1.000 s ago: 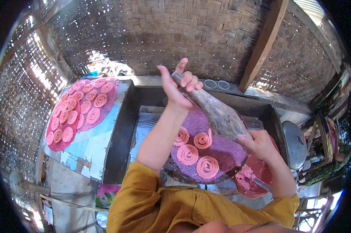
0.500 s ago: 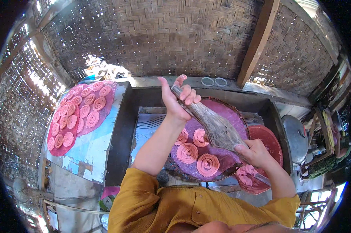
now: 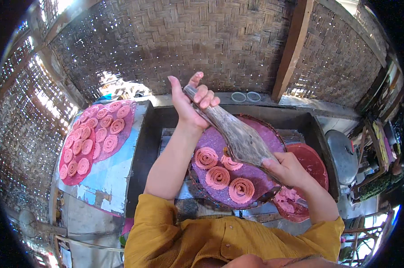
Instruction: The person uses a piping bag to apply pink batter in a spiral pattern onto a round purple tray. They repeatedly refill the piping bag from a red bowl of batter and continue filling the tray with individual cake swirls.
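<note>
A long weathered wooden tool (image 3: 242,136), wide in its middle, slants above a round tray (image 3: 269,127) lined with purple sheeting. My left hand (image 3: 193,105) curls its fingers over the narrow far end, thumb sticking out. Around the near end my right hand (image 3: 289,169) is closed. Beneath the tool's wide part a small brownish knob (image 3: 226,152) shows; the underside is mostly hidden. Several pink dough coils lie on the tray, among them a middle coil (image 3: 218,177) and a near coil (image 3: 241,190). The tool partly covers another coil (image 3: 232,165).
Right of the tray, a red basin (image 3: 316,161) holds pink dough (image 3: 288,196). Farther right stands a lidded metal pot (image 3: 341,156). On a pale blue board (image 3: 108,178) at left, several coils rest on pink sheets. A dark raised frame (image 3: 141,147) surrounds the tray.
The wooden tool and both hands have shifted left, the left hand also moving a little farther away. Both hands keep their hold. The coils on the tray show more fully.
</note>
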A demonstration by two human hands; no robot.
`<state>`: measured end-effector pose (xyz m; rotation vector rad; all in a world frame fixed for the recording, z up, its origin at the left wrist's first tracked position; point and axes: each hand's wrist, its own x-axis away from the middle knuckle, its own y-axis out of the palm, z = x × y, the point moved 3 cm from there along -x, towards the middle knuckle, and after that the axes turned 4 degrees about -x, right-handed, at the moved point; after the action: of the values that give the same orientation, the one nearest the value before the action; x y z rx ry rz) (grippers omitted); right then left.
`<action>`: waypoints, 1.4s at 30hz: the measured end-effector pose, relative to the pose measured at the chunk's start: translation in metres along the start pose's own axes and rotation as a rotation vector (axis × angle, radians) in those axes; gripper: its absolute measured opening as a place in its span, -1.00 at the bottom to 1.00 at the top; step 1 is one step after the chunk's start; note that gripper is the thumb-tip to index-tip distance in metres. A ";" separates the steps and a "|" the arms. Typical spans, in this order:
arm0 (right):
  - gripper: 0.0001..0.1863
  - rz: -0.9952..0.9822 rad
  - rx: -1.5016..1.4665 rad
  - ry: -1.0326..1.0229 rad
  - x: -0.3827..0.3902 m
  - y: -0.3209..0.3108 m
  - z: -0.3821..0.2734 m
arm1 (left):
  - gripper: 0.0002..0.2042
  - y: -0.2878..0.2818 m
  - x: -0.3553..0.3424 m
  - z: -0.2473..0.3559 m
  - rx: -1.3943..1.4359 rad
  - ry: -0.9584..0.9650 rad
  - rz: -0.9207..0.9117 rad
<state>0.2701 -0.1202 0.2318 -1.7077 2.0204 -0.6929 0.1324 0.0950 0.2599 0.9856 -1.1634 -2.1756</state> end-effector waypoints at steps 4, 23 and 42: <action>-0.54 -0.075 -0.086 0.154 0.015 0.000 0.000 | -0.35 -0.009 0.008 -0.015 0.043 -0.059 0.031; -0.53 0.072 0.080 0.230 0.042 -0.004 0.041 | -0.35 -0.026 -0.002 -0.076 0.104 -0.197 0.009; -0.55 0.236 -0.063 0.203 0.022 -0.002 0.071 | -0.67 -0.148 0.038 -0.166 -1.118 -0.736 -0.055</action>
<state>0.3102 -0.1505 0.1764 -1.4478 2.3583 -0.7540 0.2260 0.0628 0.0575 -0.2844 0.0162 -2.7050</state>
